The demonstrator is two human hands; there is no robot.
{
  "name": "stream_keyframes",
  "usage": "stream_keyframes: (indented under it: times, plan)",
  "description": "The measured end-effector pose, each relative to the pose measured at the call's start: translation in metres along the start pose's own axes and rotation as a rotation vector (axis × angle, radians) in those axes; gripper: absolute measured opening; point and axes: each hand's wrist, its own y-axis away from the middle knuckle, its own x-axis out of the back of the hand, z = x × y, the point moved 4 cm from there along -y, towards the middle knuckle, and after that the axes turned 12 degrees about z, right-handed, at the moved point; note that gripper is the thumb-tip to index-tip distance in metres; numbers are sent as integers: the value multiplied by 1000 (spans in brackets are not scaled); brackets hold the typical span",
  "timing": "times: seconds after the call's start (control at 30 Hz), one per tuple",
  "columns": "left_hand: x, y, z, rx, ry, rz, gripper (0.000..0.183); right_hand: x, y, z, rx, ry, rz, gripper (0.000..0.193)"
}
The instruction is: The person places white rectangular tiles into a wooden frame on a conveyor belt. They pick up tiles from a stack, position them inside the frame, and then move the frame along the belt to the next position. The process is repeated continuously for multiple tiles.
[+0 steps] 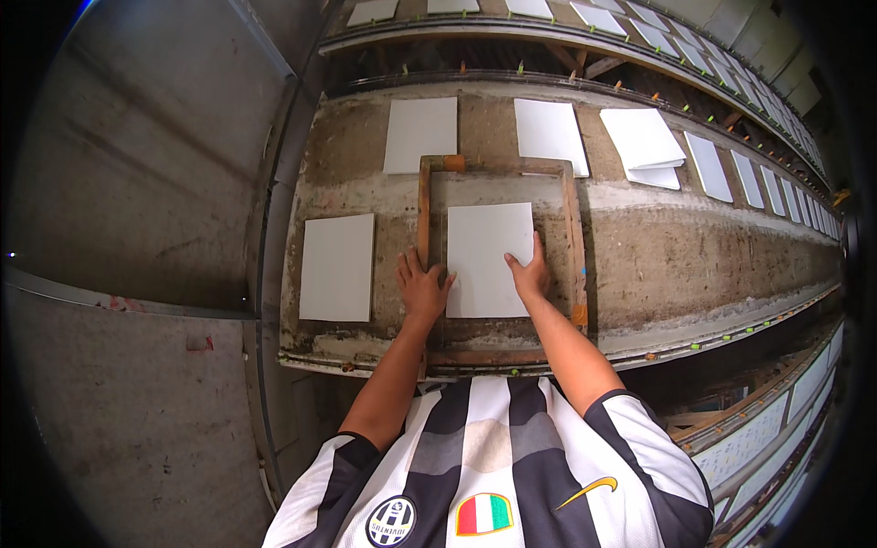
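A worn wooden frame lies on the long, stained table in front of me. Inside its bars is a white rectangular sheet. My left hand is over the frame's left bar with fingers spread, its thumb reaching to the sheet's left edge. Along the sheet's right edge lies my right hand, index finger stretched out and thumb resting on the white surface. Neither hand is closed around anything. The undersides of both hands are hidden.
Another white sheet lies left of the frame. Beyond it are two more, a skewed stack and a row running right along the table. Further tables with white sheets stand behind. A grey panelled surface is at the left.
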Motion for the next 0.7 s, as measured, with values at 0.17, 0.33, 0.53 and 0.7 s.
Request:
stream_keyframes:
  times: [0.17, 0.33, 0.53, 0.7]
  plan:
    - [-6, 3, -7, -19, 0, 107, 43, -1, 6, 0, 7, 23, -2, 90]
    - [1, 2, -1, -27, -54, -8, 39, -1, 10, 1, 10, 47, -10, 91]
    - [1, 4, -2, -39, -28, 12, 37, -2, 15, -1, -36, 106, -34, 91]
    - [5, 3, 2, -48, -31, -7, 37, -9, 16, 9, -34, 142, -5, 91]
